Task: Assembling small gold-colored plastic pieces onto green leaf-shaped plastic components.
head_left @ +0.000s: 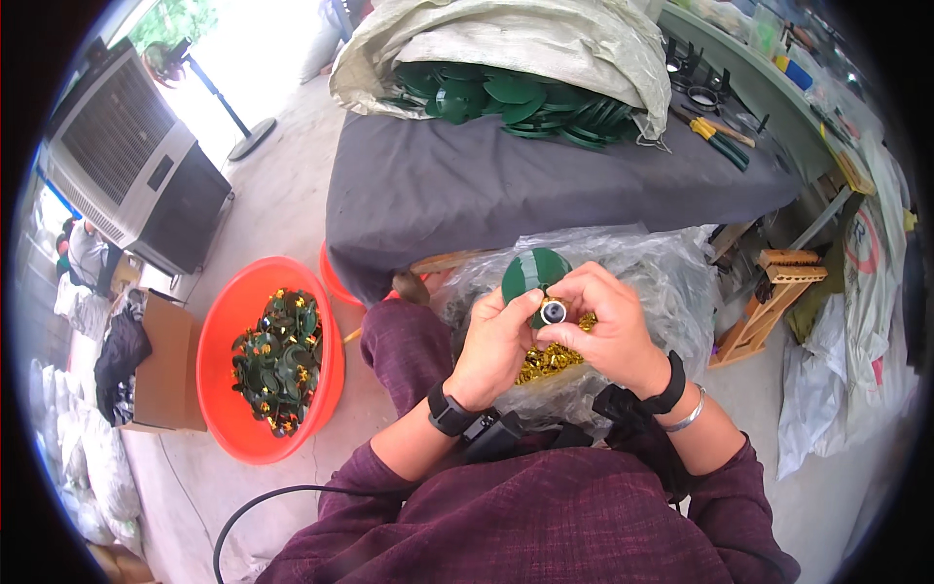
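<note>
Above my lap, my left hand (496,343) pinches the lower edge of a glossy dark green disc (533,273). Closed around the near side of a small round fitting (553,311) with a pale rim and dark centre is my right hand (611,326). The fitting sits against the disc's lower edge, between both sets of fingertips; how the two join is hidden. Just below the hands, shiny gold pieces (547,366) lie in a crumpled clear plastic bag (676,292).
On the grey-covered table (457,185) lie an open white sack (525,44) spilling green discs (467,95) and yellow-handled pliers (718,144). An orange basin (216,380) of green and yellow pieces stands at left, near a cardboard box (173,370) and air cooler (122,146). Right stands a wooden frame (769,310).
</note>
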The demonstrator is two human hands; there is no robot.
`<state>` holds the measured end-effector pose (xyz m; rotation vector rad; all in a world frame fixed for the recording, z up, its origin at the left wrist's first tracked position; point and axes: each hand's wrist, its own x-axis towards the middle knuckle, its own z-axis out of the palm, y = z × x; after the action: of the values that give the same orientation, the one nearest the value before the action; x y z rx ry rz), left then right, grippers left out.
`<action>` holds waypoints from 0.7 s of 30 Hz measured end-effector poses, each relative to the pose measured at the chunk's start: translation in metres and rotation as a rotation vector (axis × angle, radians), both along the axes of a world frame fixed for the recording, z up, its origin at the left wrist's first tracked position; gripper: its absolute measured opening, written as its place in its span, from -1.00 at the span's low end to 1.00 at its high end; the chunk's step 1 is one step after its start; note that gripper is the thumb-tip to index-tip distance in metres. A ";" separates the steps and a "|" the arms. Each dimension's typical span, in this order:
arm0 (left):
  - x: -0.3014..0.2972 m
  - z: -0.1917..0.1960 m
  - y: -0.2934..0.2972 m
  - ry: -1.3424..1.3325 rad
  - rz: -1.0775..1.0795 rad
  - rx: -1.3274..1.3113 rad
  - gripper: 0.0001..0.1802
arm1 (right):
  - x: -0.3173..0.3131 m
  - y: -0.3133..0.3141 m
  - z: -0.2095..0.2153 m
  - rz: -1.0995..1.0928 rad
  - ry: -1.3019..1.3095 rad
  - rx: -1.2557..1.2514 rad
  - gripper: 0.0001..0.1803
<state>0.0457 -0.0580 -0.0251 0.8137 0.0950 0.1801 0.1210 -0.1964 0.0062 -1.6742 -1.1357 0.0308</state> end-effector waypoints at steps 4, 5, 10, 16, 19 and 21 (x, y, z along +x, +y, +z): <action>0.000 -0.007 0.006 -0.006 -0.053 -0.046 -0.86 | -0.002 0.001 -0.002 0.045 -0.088 -0.016 -0.65; -0.001 -0.005 0.006 -0.007 -0.049 -0.046 -0.86 | -0.001 0.001 -0.003 0.043 -0.138 -0.001 -0.65; 0.000 0.007 0.014 -0.103 0.019 0.157 -0.83 | 0.002 -0.001 0.001 0.024 -0.023 0.136 -0.64; -0.012 0.023 0.010 -0.015 0.087 0.499 -0.81 | 0.007 -0.006 0.010 0.005 -0.112 -0.029 -0.64; -0.010 0.016 0.006 -0.037 0.168 0.694 -0.81 | 0.008 -0.003 0.009 0.003 -0.273 -0.029 -0.59; -0.009 0.014 0.005 -0.069 0.231 0.899 -0.81 | 0.007 -0.002 0.011 -0.028 -0.381 -0.063 -0.59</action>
<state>0.0371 -0.0532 -0.0109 1.6923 0.0381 0.4867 0.1277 -0.1985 0.0170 -1.7986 -1.4042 -0.2833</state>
